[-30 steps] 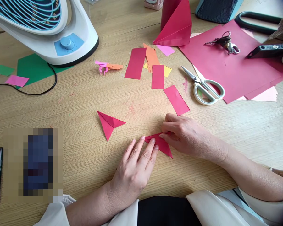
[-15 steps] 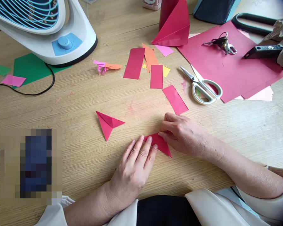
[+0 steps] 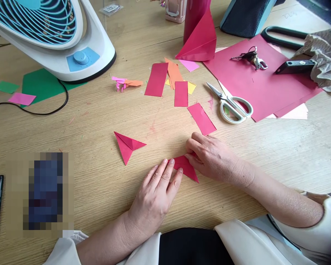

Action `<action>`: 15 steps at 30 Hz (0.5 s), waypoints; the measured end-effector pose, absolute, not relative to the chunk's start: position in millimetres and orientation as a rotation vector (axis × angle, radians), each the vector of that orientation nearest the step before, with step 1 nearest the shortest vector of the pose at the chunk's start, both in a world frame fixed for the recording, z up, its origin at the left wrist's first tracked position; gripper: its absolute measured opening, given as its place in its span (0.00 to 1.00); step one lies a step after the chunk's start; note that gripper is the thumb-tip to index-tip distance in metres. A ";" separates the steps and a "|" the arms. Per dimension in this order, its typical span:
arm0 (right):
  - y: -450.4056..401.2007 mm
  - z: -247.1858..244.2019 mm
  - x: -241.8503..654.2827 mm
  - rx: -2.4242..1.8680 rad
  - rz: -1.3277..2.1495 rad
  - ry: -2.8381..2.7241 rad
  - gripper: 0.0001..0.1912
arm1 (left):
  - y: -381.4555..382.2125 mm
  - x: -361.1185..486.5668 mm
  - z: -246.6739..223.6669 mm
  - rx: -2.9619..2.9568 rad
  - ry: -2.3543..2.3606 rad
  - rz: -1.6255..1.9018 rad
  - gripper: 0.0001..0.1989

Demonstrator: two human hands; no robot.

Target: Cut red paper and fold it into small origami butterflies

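Three red paper strips [image 3: 156, 79] [image 3: 181, 94] [image 3: 201, 118], two small folded red triangles [image 3: 127, 145] [image 3: 187, 168], one pair of scissors [image 3: 231, 103], one fan [image 3: 52, 36].

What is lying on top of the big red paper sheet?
On the red paper sheet lie a key bunch and a black-handled tool. Crumpled fabric hides the tool's far end.

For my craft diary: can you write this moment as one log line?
left hand: fingers flat on folded red paper | right hand: pinching its fold | second folded red piece: lies apart | scissors: on table

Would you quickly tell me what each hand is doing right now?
Left hand: open, fingers flat on the folded red paper.
Right hand: fingertips pinching the same paper.
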State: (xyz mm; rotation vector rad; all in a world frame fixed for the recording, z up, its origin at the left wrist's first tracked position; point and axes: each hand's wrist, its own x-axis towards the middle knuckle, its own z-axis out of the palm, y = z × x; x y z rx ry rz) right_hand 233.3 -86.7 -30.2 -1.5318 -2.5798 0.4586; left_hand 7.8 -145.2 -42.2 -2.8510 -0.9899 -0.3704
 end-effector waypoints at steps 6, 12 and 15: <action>-88.2 -34.5 250.3 -1.565 0.385 -2.372 0.07 | -146.0 7.8 -41.0 -2.827 -1.013 -0.307 0.24; -116.7 -29.5 251.4 -1.588 0.468 -2.184 0.06 | -142.2 9.8 -41.9 -2.829 -1.036 -0.346 0.21; -127.1 -30.9 242.5 -1.688 0.463 -2.203 0.10 | -131.6 13.3 -40.7 -2.841 -1.068 -0.488 0.15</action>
